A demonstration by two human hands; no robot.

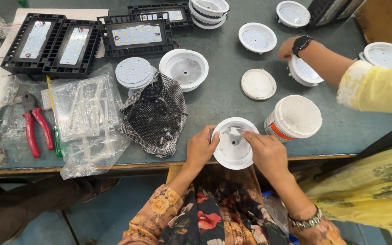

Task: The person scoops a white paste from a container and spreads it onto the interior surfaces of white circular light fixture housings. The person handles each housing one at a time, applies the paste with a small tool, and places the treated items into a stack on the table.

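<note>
Left hand grips the rim of a white round lamp housing, fingers curled over its left edge, thumb on the rim. Housing sits at the near table edge, open side up, between both hands.

Right hand is on the housing's right side, index finger pushed inside toward the centre, other fingers loosely curled. Can't tell if it pinches anything.

Just right of the right hand, beyond it: white tub with an orange band, full of white paste. Its lid lies farther out, flat on the table.

Left of the left hand, close by: crumpled black mesh cloth. Beyond the cloth: another empty white housing and a stack of round LED boards. Farther left: clear plastic bags, then red-handled pliers.

Far side of the table: 4 black rectangular LED floodlight frames and several round white LED lamps.

A co-worker's hand with a black watch, yellow sleeve, rests on a round lamp well beyond the right hand.
</note>
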